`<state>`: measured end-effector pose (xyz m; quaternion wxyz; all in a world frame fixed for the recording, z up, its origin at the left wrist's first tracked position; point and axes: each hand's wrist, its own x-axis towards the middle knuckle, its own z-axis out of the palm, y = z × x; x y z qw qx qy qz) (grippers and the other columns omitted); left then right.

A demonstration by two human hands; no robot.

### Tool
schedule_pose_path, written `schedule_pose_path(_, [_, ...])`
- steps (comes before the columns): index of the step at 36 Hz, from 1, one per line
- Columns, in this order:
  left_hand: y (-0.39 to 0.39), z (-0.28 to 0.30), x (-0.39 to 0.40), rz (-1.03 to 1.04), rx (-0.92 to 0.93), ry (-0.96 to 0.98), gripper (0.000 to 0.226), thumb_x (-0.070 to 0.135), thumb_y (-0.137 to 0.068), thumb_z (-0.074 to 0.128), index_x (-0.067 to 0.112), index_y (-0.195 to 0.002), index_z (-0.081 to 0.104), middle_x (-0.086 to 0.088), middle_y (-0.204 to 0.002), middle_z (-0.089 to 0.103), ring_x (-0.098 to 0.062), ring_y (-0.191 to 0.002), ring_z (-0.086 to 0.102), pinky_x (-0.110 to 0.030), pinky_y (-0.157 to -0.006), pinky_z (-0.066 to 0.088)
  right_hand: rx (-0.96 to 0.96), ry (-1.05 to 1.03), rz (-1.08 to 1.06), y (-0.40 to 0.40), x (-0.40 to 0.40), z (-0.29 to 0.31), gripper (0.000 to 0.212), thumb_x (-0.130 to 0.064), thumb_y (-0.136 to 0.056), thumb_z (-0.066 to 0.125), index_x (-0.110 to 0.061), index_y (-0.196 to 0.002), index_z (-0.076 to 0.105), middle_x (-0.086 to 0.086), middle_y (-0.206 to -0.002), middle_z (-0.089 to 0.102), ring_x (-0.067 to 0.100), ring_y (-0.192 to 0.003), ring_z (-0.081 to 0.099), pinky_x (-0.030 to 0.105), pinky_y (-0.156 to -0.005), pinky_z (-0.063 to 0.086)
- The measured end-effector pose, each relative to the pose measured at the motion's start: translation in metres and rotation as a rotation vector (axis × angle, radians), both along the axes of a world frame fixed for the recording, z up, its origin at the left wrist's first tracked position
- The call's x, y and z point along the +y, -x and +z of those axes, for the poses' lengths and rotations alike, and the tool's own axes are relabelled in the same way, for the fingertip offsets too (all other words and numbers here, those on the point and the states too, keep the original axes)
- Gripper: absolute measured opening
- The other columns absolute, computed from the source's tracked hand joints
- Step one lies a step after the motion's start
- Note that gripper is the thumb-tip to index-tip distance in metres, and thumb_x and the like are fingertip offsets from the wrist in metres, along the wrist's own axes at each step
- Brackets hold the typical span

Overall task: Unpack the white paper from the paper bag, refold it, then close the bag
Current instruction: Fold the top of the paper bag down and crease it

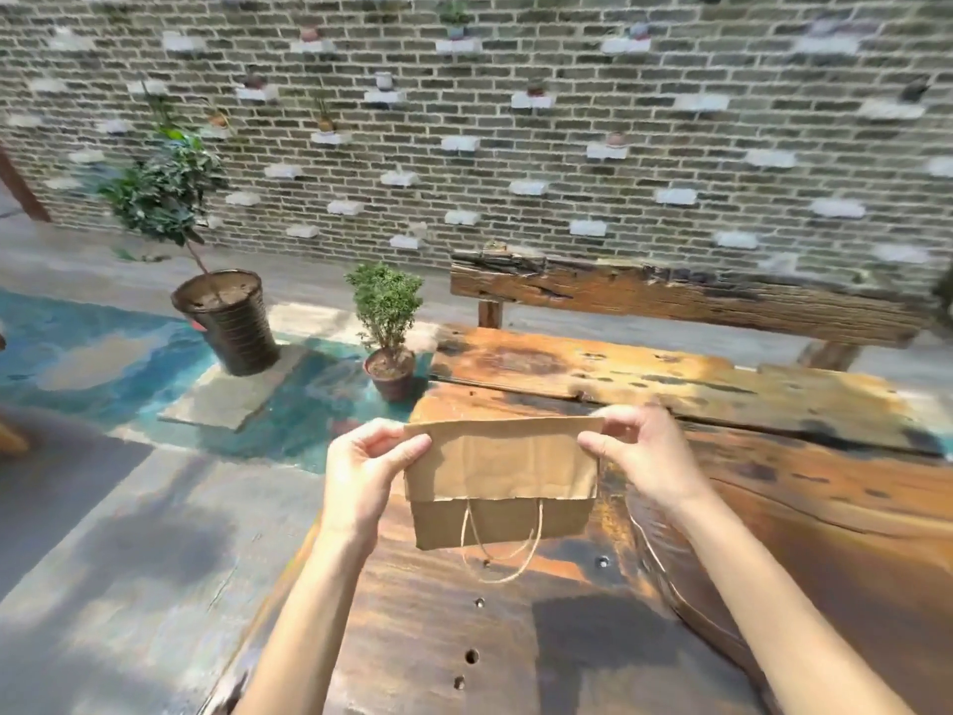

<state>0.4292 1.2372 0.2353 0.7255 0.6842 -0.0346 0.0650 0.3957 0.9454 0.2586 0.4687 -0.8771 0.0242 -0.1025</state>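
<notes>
A brown paper bag [503,472] hangs in the air above the wooden table [670,384], its top part folded over toward me. Twine handles [503,547] dangle below the fold. My left hand [361,472] pinches the bag's upper left corner and my right hand [637,454] pinches the upper right corner. No white paper shows anywhere; the inside of the bag is hidden.
A rough wooden bench [670,296] stands behind the table, against a brick wall. Two potted plants stand on the floor to the left: a small shrub [387,332] close to the table corner and a larger pot [227,322] farther off.
</notes>
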Motion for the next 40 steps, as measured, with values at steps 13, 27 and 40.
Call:
schedule_pose_path(13, [-0.037, -0.126, -0.022, -0.204, 0.373, -0.224, 0.034, -0.002, -0.068, 0.085, 0.019, -0.053, 0.063, 0.001, -0.064, 0.074, -0.012, -0.065, 0.068, -0.025, -0.067, 0.051, 0.319, 0.180, -0.348, 0.021, -0.004, -0.118, 0.012, -0.014, -0.074, 0.086, -0.014, -0.085, 0.083, -0.005, -0.069, 0.074, 0.008, -0.060, 0.061, 0.027, -0.067, 0.053])
schedule_pose_path(27, [-0.027, -0.224, -0.039, -0.284, 0.488, -0.713, 0.014, 0.005, -0.077, 0.082, 0.010, -0.066, 0.076, -0.007, -0.067, 0.077, -0.016, -0.076, 0.074, -0.030, -0.073, 0.056, 0.610, 0.106, -0.288, 0.033, -0.004, -0.238, 0.013, -0.002, -0.081, 0.074, -0.013, -0.076, 0.079, -0.002, -0.067, 0.072, 0.006, -0.064, 0.060, 0.004, -0.060, 0.038])
schedule_pose_path(40, [-0.027, -0.262, -0.057, -0.537, 0.347, -1.165, 0.020, 0.017, -0.088, 0.068, 0.026, -0.101, 0.080, -0.002, -0.106, 0.075, -0.020, -0.094, 0.068, -0.023, -0.067, 0.042, 0.780, 0.205, -0.187, 0.035, -0.014, -0.279, 0.021, -0.004, -0.087, 0.068, -0.013, -0.103, 0.079, 0.007, -0.103, 0.077, 0.022, -0.099, 0.067, 0.019, -0.084, 0.042])
